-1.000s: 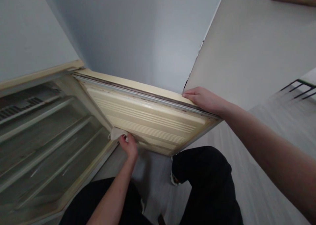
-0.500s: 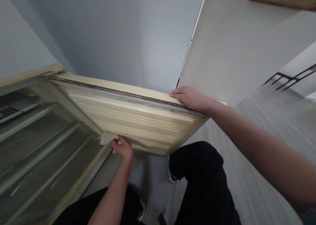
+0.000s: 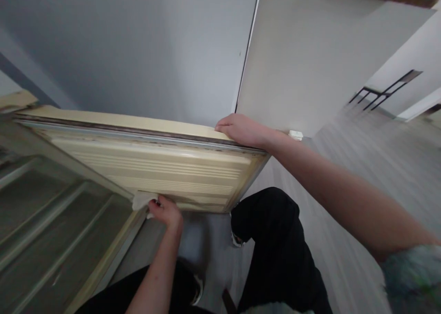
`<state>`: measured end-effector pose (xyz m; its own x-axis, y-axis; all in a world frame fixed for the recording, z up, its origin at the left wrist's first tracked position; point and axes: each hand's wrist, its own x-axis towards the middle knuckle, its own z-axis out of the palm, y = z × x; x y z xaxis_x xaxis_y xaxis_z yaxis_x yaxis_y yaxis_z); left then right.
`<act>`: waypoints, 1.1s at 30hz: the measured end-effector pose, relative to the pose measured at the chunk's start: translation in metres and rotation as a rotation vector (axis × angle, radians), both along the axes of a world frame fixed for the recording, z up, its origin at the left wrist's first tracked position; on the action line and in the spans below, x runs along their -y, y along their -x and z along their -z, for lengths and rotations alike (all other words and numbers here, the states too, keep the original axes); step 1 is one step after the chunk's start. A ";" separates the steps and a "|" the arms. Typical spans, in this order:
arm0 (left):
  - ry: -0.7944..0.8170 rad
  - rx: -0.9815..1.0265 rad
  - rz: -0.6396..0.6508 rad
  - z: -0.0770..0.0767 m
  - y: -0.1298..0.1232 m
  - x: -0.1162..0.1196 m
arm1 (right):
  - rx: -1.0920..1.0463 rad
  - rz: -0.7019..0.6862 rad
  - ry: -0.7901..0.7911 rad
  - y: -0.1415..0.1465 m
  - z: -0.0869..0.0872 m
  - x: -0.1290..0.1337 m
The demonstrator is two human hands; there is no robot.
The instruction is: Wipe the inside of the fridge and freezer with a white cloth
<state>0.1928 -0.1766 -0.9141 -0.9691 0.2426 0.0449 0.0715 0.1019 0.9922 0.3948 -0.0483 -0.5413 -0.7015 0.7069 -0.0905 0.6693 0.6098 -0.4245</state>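
Observation:
A cream fridge door [image 3: 161, 164] stands open, with dark grime along its grey gasket [image 3: 138, 131]. My right hand [image 3: 241, 129] is closed over the door's top edge near the free corner, fingers on its outer side. Low down by the hinge side, my left hand [image 3: 167, 210] grips a white cloth [image 3: 142, 200]. The cloth lies against the corner where the door meets the fridge body. Part of it is hidden behind my fingers. To the left is the fridge interior [image 3: 58, 217], with several shelves or ridges.
My bent legs in black trousers [image 3: 275, 245] are close below the door. Behind it rises a grey wall panel [image 3: 155, 52]. A black-framed chair [image 3: 382, 93] stands at the far right on the grey wood floor [image 3: 365, 180]. A small white object [image 3: 295, 135] is by the wall.
My view has turned to the right, so the door and fridge sit further left. Both hands keep their holds, the left on the cloth and the right on the door edge.

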 end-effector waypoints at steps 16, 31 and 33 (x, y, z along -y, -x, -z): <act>-0.196 0.530 0.184 0.008 -0.039 0.002 | 0.075 -0.108 -0.134 0.000 0.004 -0.014; -0.330 0.942 0.265 0.003 -0.104 -0.001 | 0.103 -0.100 -0.131 0.001 0.003 -0.020; -0.329 0.941 0.252 -0.001 -0.098 -0.001 | 0.104 -0.089 -0.126 0.001 0.002 -0.018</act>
